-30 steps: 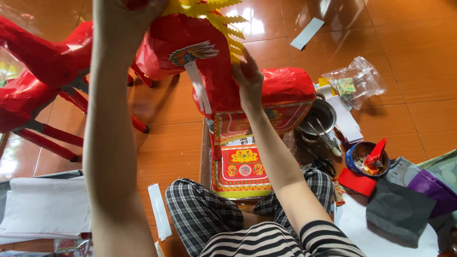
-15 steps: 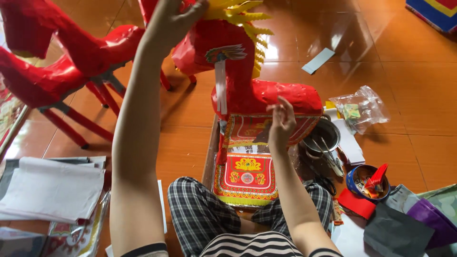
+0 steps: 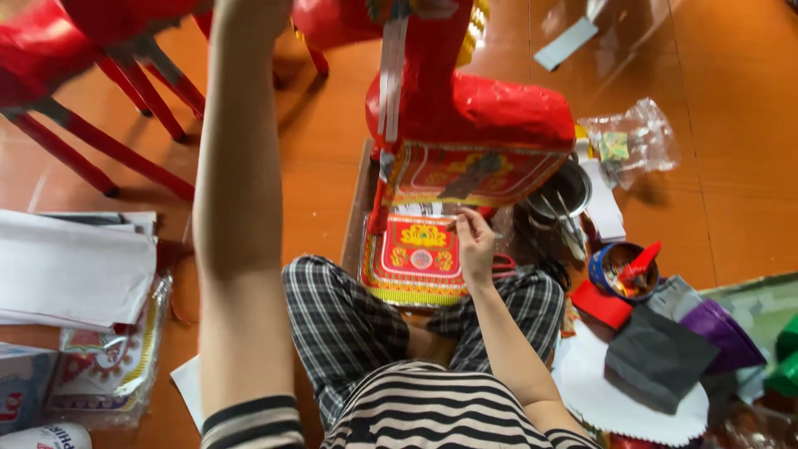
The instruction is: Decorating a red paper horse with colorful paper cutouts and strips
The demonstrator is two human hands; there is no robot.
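I sit on the floor with a red paper horse standing in front of my knees. My left arm reaches straight up and my left hand is almost wholly cut off by the top edge. My right hand is just below the horse's red and yellow patterned side panel. Its fingers are pinched on a thin stick whose tip touches the panel's lower edge. A white paper strip hangs down the horse's neck. Another patterned panel lies flat under the horse, by my checked trouser legs.
A metal bowl, a blue bowl with a red tool, a clear plastic bag, grey cloth and white scalloped paper lie to the right. Red paper-horse legs stand at the far left, with stacked white paper nearer.
My right hand has come down from the horse's back to the lower edge of the side panel. My left hand has risen out of the top of the view.
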